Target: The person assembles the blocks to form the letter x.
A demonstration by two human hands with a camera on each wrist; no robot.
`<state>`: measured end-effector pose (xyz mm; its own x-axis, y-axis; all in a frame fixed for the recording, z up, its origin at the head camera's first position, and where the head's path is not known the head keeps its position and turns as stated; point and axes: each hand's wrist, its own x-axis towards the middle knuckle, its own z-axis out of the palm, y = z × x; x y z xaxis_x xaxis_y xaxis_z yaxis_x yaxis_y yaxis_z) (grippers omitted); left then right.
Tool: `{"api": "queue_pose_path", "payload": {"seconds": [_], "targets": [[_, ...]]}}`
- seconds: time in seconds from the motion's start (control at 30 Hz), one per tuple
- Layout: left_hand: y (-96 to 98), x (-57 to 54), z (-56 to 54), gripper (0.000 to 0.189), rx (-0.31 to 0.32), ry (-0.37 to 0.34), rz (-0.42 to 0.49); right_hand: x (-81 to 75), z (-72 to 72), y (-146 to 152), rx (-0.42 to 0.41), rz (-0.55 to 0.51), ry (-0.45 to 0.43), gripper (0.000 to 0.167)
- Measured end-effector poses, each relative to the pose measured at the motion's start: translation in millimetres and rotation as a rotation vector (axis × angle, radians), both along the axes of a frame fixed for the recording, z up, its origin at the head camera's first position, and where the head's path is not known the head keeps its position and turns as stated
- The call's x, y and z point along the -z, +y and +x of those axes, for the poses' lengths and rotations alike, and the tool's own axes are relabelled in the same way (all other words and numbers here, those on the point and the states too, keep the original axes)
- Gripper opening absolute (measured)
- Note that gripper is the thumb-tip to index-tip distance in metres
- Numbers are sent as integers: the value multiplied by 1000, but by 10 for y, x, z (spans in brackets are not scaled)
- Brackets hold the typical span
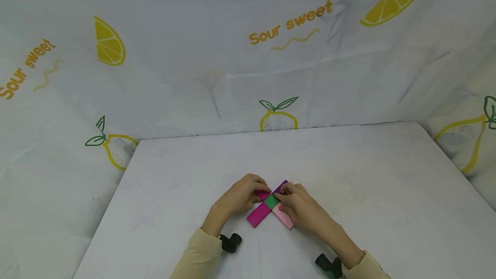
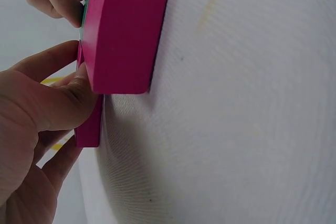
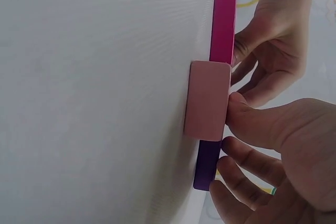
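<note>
Several flat blocks lie in an X on the white table around a small green block (image 1: 271, 201). One magenta block (image 1: 258, 215) points to the near left, and a light pink block (image 1: 283, 216) points to the near right. At the far left of the X, my left hand (image 1: 242, 195) pinches another magenta block (image 2: 89, 127), partly covered by its fingers. My right hand (image 1: 304, 208) has its curled fingers on the purple block (image 1: 280, 187) at the far right. In the right wrist view, its thumb sits by the light pink block's upper edge.
The white table (image 1: 174, 175) stretches out around the blocks. Behind it hangs a white cloth (image 1: 174, 46) with lemon prints. A black wrist device (image 1: 231, 243) sits at the left wrist, and another black device (image 1: 328, 266) at the right.
</note>
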<state>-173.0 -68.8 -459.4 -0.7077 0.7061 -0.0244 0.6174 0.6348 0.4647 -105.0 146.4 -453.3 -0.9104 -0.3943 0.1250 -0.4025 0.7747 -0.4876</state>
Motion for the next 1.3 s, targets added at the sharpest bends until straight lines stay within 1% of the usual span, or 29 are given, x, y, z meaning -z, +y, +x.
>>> {"api": "queue_pose_path", "payload": {"seconds": [0.2, 0.53, 0.87, 1.1, 1.2, 1.27, 1.3], "targets": [[-2, -1, 5, 30, 2, 8, -6, -10, 7, -19, -1, 14, 14, 32], [2, -20, 8, 29, 11, 33, 0, -44, 26, -42, 14, 25, 6, 32], [9, -48, 26, 30, 4, 59, -13, -38, 24, -40, 8, 24, 43, 31], [6, -54, 37, 35, 8, 91, -27, -14, 30, -50, 10, 47, 67, 31], [-9, -69, 57, 37, -11, 107, -36, -11, 36, -60, 16, 65, 82, 31], [-30, -87, 86, 39, -38, 125, -29, -27, 45, -60, 26, 80, 96, 33], [-44, -96, 105, 39, -53, 144, -25, -37, 50, -54, 34, 82, 103, 35]]}}
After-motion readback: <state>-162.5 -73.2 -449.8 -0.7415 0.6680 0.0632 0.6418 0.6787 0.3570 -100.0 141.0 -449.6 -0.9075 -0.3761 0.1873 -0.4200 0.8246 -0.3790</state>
